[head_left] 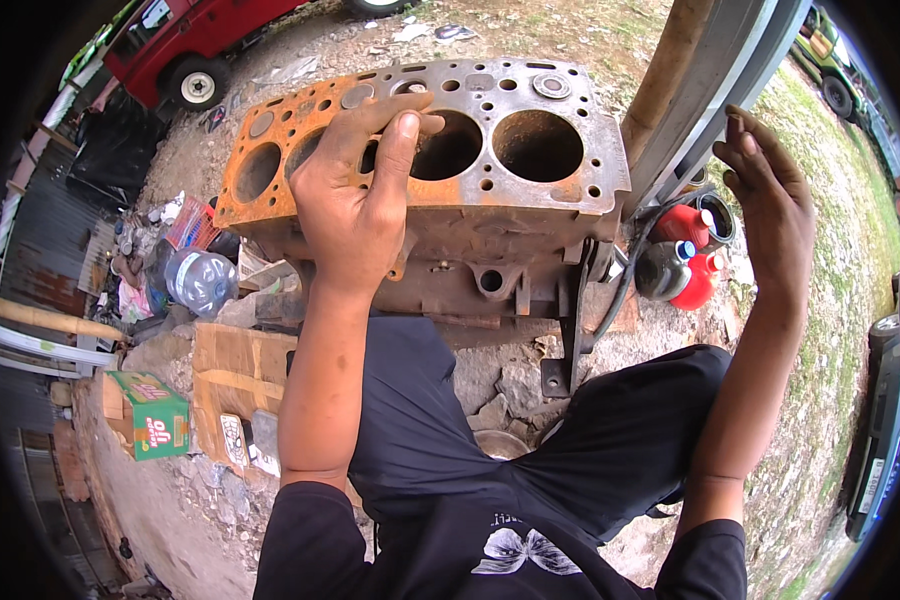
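A rusty engine block point(440, 235) stands in front of me. Its flat top has a row of several round cylinder bores; the left part is orange with rust, the right part greyer metal. Over the top face, left of its middle, is my left hand point(355, 190), its thumb tip close against the bent fingers. Anything small in that pinch is hidden. My right hand point(770, 205) is raised beside the metal post, away from the block. Its fingers are loosely bent and dirty, and I see nothing in them.
A metal post point(720, 90) rises right of the block. Red and dark jugs point(695, 280) stand at its foot. To the left are a large clear plastic bottle point(200, 280), a green box point(150, 415) and flattened cardboard point(235, 370). A red vehicle point(200, 35) is parked behind.
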A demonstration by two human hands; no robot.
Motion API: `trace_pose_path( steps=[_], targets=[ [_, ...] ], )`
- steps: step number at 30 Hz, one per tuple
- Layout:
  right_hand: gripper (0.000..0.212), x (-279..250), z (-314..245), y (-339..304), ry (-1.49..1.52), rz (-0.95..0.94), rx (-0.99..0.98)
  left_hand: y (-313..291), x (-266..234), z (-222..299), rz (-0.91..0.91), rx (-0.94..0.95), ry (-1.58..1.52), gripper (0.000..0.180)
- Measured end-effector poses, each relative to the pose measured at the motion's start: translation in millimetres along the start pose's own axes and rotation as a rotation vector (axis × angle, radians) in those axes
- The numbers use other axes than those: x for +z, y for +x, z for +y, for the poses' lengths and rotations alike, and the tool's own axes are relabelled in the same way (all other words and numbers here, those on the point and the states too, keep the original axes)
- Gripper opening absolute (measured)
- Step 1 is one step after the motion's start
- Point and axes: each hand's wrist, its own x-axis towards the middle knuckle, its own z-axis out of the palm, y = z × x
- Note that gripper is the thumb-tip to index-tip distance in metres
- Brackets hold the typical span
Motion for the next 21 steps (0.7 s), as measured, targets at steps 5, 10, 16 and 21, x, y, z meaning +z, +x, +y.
trace_pose_path(
  steps=[5, 10, 16, 21],
  targets=[
    [0.041, 39.5, 0.9, 3.5, 0.102, -0.142, -0.021, -2.9, 13.6, 6.6, -0.060, -0.018, -0.028, 0.011],
    [0.036, 59.7, -2.9, 3.0, 0.135, -0.200, -0.013, -1.5, 35.0, 10.7, -0.122, 0.187, 0.059, 0.011],
    [0.038, 78.7, -12.3, -18.2, 0.137, -0.417, -0.022, -7.8, 43.0, 20.9, -0.178, 0.142, 0.018, 0.015],
    [0.031, 95.4, -5.0, -30.1, 0.186, -0.504, -0.024, -11.9, 45.0, 23.6, -0.233, 0.061, -0.089, 0.022]
  ],
)
